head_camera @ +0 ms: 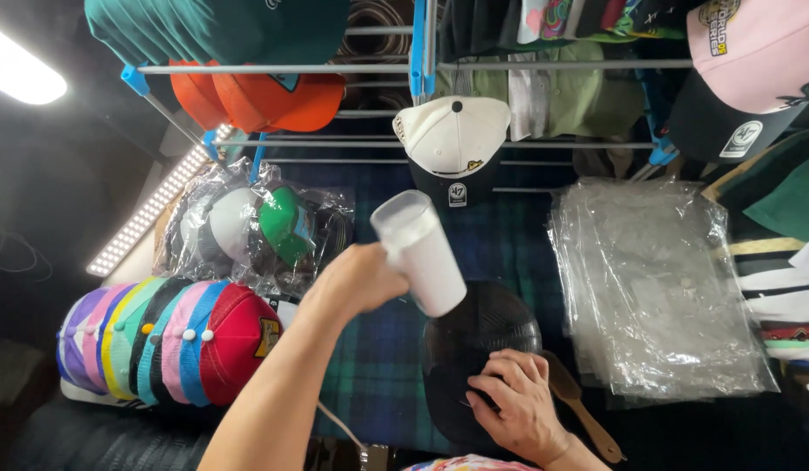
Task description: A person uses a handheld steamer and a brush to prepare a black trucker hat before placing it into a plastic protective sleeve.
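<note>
Left hand (356, 279) is gripping a white plastic handheld steamer (419, 251) at frame centre; right hand (518, 403) is pressing, fingers spread, on a black mesh-backed cap (474, 336) lying lower centre on the plaid-covered bench (370, 384). Steamer not yet touching cap.

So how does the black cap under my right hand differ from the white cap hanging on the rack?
The black cap is all black and lies on the plaid cloth with the right hand pressing on it; the white cap has a cream crown with a dark brim and hangs untouched from the rack. The black one looks mesh-textured, the white one smooth. Both are brimmed caps.
</note>
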